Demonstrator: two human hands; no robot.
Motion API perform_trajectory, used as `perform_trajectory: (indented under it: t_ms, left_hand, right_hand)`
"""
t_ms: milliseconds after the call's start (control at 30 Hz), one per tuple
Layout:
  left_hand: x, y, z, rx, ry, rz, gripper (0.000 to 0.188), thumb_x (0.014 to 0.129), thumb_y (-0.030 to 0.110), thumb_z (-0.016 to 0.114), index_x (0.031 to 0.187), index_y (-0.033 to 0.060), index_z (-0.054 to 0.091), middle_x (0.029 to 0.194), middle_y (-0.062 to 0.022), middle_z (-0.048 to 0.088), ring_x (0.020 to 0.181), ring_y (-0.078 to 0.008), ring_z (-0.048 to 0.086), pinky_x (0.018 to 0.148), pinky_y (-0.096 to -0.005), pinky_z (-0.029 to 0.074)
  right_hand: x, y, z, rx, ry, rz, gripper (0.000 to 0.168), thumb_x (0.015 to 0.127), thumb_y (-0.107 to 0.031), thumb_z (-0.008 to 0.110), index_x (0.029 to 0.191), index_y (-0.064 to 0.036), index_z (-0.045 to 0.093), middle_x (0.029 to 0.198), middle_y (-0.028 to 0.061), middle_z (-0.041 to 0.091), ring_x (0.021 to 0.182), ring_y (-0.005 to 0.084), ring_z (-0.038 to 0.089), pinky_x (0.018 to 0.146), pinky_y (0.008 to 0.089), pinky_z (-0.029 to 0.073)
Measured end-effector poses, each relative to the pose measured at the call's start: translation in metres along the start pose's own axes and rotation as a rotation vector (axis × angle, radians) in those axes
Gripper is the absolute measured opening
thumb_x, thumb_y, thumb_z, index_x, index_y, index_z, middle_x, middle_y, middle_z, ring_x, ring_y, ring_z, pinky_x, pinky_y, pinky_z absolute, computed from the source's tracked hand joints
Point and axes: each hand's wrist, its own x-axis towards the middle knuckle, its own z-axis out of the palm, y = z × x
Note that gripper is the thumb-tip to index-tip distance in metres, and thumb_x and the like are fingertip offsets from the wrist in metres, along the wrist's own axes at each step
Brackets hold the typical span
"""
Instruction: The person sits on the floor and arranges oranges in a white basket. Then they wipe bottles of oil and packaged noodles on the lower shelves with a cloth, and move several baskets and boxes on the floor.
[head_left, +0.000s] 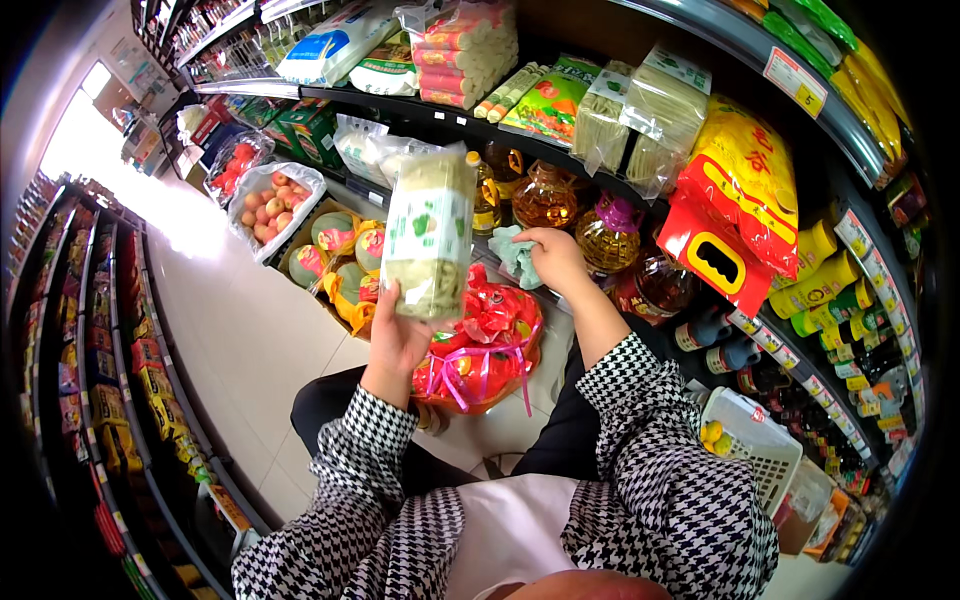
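Note:
My left hand (401, 334) grips the lower end of a clear plastic package of pale green dried noodles (429, 232), held upright before me. To its right, my right hand (553, 259) pinches a crumpled light green cloth (517, 256) near the bottles of cooking oil (545, 196). Similar noodle packages (666, 112) stand on the shelf above, beside a green bag with a vegetable picture (553, 97). Behind my left hand, a red-wrapped basket with pink ribbon (480, 352) sits on the floor.
A box of melons (330, 251) and a lined crate of apples (274, 210) stand to the left. A large red and yellow bag (739, 195) overhangs the shelf edge at right. Behind my right arm is a white plastic basket (757, 442). Stocked shelves (112, 360) line the far left.

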Motion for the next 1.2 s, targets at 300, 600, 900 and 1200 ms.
perform_trajectory:
  t_ms: [300,600,900,1200]
  left_hand:
    - [0.099,0.026,0.096,0.07,-0.171,0.036,0.068,0.093,0.038,0.06,0.147,0.0059,0.032,0.145,-0.0179,0.045,0.132,-0.0384,0.046,0.106,-0.0601,0.039]
    - [0.214,0.023,0.162,0.164,-0.017,-0.023,0.059,0.093,0.033,0.061,0.142,0.0068,0.04,0.14,-0.0149,0.048,0.128,-0.0334,0.049,0.106,-0.0551,0.04]
    - [0.282,0.031,0.177,0.304,0.038,-0.15,0.052,0.094,0.032,0.061,0.138,0.0085,0.044,0.138,-0.0135,0.051,0.126,-0.0314,0.05,0.103,-0.0546,0.043]
    - [0.287,0.017,0.203,0.384,0.018,-0.179,0.055,0.093,0.032,0.063,0.139,0.0078,0.043,0.14,-0.0141,0.048,0.128,-0.0312,0.048,0.106,-0.0526,0.039]
  right_hand:
    - [-0.002,-0.007,-0.01,0.066,-0.033,0.048,0.034,0.085,-0.004,0.046,0.105,-0.009,0.073,0.104,0.0185,0.069,0.096,0.0337,0.066,0.085,0.0394,0.051]
    - [0.002,-0.008,-0.011,0.103,-0.02,-0.008,0.034,0.084,-0.003,0.046,0.104,-0.009,0.073,0.105,0.0193,0.068,0.099,0.0347,0.065,0.088,0.0399,0.05]
    - [0.01,-0.012,-0.005,0.118,-0.022,-0.009,0.037,0.081,0.002,0.044,0.101,-0.007,0.074,0.102,0.0186,0.07,0.095,0.032,0.067,0.086,0.0363,0.051]
    - [0.015,-0.015,-0.003,0.131,-0.02,-0.015,0.038,0.079,0.002,0.044,0.1,-0.006,0.074,0.101,0.0182,0.07,0.096,0.0328,0.067,0.088,0.0367,0.051]
